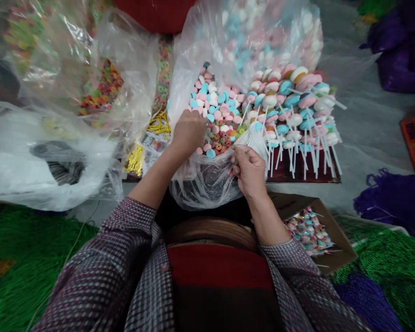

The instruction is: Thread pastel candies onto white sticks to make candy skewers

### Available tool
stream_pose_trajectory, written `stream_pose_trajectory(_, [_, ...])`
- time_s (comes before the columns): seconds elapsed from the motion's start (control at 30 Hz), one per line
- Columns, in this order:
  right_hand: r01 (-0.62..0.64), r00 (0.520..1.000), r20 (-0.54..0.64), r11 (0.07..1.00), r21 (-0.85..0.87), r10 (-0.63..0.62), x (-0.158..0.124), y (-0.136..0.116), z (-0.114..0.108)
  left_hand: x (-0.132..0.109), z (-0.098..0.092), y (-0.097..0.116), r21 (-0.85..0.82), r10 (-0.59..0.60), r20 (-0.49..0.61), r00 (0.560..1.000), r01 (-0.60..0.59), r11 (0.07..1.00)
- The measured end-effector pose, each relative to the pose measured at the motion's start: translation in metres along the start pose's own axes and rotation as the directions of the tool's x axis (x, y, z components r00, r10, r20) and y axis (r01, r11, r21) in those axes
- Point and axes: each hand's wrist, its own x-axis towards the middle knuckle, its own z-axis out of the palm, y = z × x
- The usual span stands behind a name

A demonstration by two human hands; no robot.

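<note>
The left hand (190, 131), fingertips hidden, was held at candies (224, 97) in a clear bag (207, 186); the right hand (249, 170) was curled at its front, neither grip discernible. Gold ties (134, 159) and skewered candies (299, 120) were set alongside. Pastel discs (222, 97) were mixed with gummy rings (224, 138).

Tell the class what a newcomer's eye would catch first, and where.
First, probably, comes the cluster of pink, blue and white candies on white sticks at the dark reddish-brown table's right. Next come the loose pastel candy discs in the clear plastic bag at centre, then the glossy green strands heaped at lower left.
</note>
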Motion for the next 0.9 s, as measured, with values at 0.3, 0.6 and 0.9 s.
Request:
stream_pose_trajectory(0.3, [-0.006, 1.0, -0.019, 1.0, -0.01, 0.006, -0.001, 0.0, 0.001, 0.02, 0.029, -0.008, -0.098, 0.035, -0.118, 0.992, -0.046, 0.994])
stream_pose_trajectory(0.6, [0.007, 1.0, -0.004, 1.0, -0.02, -0.007, 0.001, 0.002, 0.0, 0.006, 0.025, -0.015, -0.658, -0.016, -0.186, 0.982, -0.113, 0.745])
stream_pose_trajectory(0.9, [-0.009, 1.0, -0.016, 1.0, -0.01, 0.009, 0.0, 0.0, 0.002, -0.009, 0.0, 0.012, -0.833, -0.164, 0.049, 0.985, 0.131, 0.537])
